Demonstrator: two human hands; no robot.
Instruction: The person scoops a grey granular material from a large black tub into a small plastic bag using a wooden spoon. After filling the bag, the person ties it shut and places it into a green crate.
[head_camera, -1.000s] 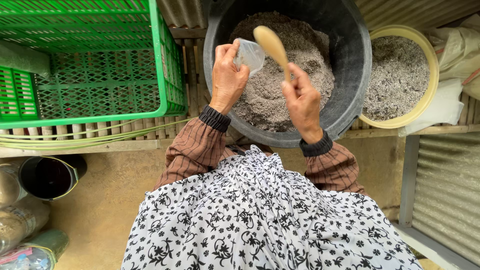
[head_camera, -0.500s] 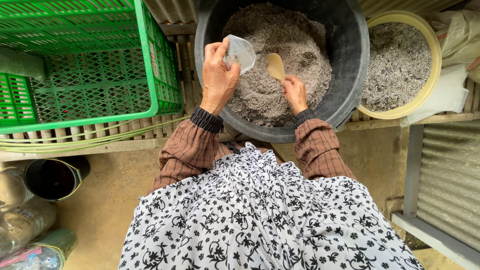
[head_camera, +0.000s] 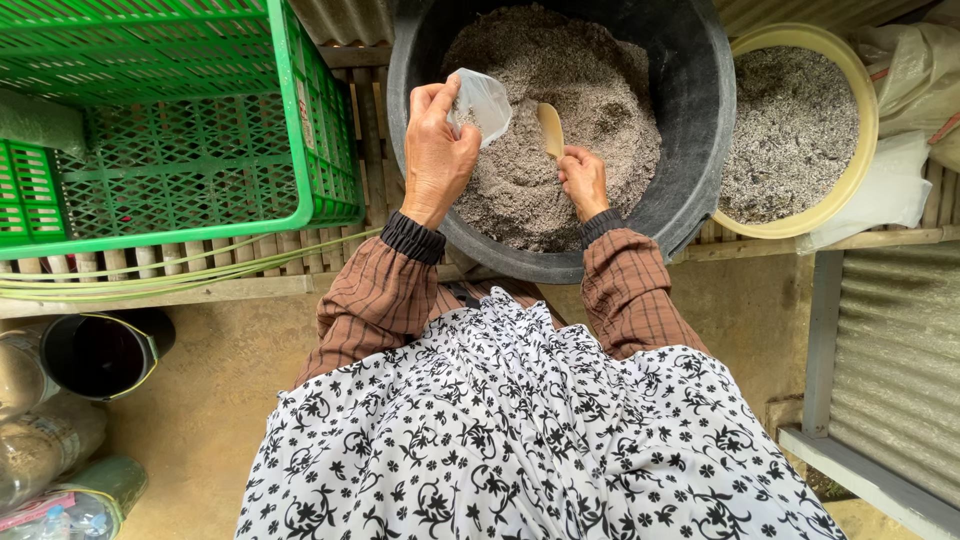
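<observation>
A big black tub (head_camera: 700, 150) holds a heap of grey granular mix (head_camera: 600, 90). My left hand (head_camera: 435, 150) is over the tub's near left side, shut on a small clear plastic bag (head_camera: 485, 98) held open end up. My right hand (head_camera: 583, 180) grips a pale wooden spoon (head_camera: 550, 128), its bowl pressed down into the grey mix just right of the bag.
A green plastic crate (head_camera: 300, 130) stands at the left on a slatted bench. A yellow basin (head_camera: 860, 120) of the same grey mix sits at the right, beside white sacks (head_camera: 905, 70). A dark bucket (head_camera: 95, 350) and plastic bottles (head_camera: 40, 450) lie lower left; corrugated sheet (head_camera: 900, 340) at lower right.
My right hand brought the spoon down from beside the bag into the grey mix. My left hand stayed up, holding the bag over the tub.
</observation>
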